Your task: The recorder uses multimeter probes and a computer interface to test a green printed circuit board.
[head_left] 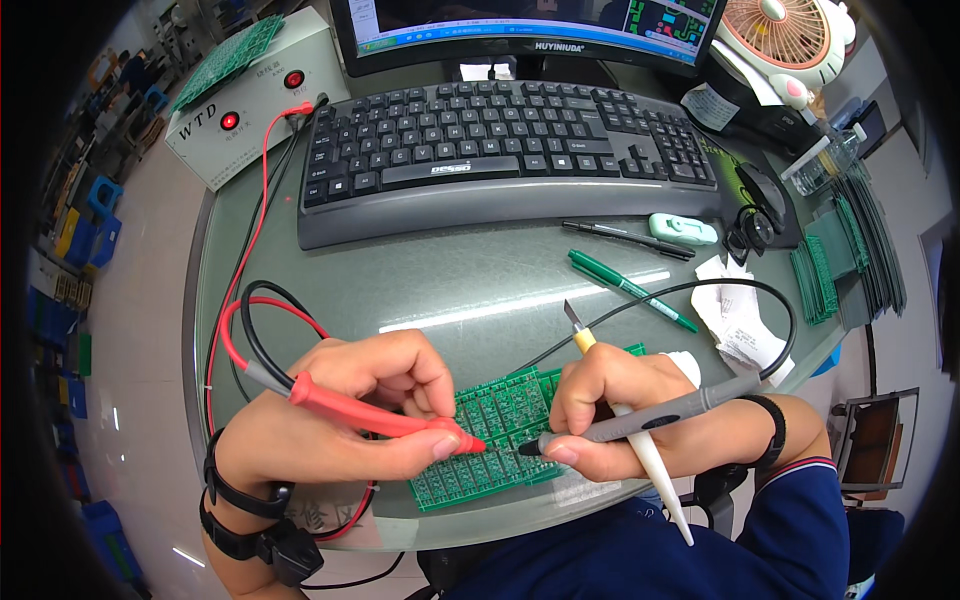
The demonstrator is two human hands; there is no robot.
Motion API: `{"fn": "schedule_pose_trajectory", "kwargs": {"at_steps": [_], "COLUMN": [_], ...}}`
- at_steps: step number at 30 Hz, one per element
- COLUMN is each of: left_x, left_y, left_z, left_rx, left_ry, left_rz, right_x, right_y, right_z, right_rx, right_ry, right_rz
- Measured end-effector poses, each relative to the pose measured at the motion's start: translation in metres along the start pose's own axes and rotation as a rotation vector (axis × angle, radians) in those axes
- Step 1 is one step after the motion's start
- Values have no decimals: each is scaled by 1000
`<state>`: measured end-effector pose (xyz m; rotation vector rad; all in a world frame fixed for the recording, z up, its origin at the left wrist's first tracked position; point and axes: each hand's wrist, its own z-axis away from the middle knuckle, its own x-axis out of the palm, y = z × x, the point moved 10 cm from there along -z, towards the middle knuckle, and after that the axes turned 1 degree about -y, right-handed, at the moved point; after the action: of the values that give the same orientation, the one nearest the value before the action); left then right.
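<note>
A green circuit board panel (pixel 490 408), made of many small repeated boards, lies near the front edge of the desk between my hands. My left hand (pixel 375 375) is closed around a red test probe (pixel 345 405), its tip pointing down at the middle of the panel. In my right hand (pixel 625 385) are a grey-and-black test probe (pixel 665 412) and a craft knife (pixel 655 470). The black probe's tip is close to the red one, over the panel; contact with the board is hard to tell. The knife's blade points away from me, its white tapered handle toward me.
Beyond the panel lie a green marker (pixel 632 290), a black pen (pixel 628 240) and crumpled paper (pixel 740 315). A keyboard (pixel 500 150) spans the back, below a monitor (pixel 530 30). A beige box (pixel 250 110) stands back left; stacked boards (pixel 850 250) stand right. Probe cables loop beside both wrists.
</note>
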<state>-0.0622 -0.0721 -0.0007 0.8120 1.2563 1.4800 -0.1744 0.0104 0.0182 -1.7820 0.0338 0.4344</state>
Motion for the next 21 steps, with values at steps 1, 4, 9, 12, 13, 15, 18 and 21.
{"fn": "schedule_pose_trajectory", "kwargs": {"at_steps": [1,4,9,12,13,15,18,21], "left_x": [0,0,0,0,0,1,0,0], "left_y": [0,0,0,0,0,0,1,1], "left_z": [0,-1,1,1,1,2,0,2], "left_rx": [0,-13,-20,-36,-43,-49,-47,-46], "left_ry": [-5,5,11,22,27,33,32,39], "left_rz": [-2,6,2,-12,-20,-21,-38,-49], "right_x": [0,0,1,2,2,2,2,0], "right_y": [0,-1,-5,-5,-5,-5,-1,-2], "right_z": [0,-1,-3,-3,-3,-3,-2,-1], "right_rx": [-1,-4,7,3,3,0,-7,-22], "right_ry": [-3,-8,-63,-67,-70,-69,-29,4], "right_rz": [10,18,65,64,67,69,58,39]}}
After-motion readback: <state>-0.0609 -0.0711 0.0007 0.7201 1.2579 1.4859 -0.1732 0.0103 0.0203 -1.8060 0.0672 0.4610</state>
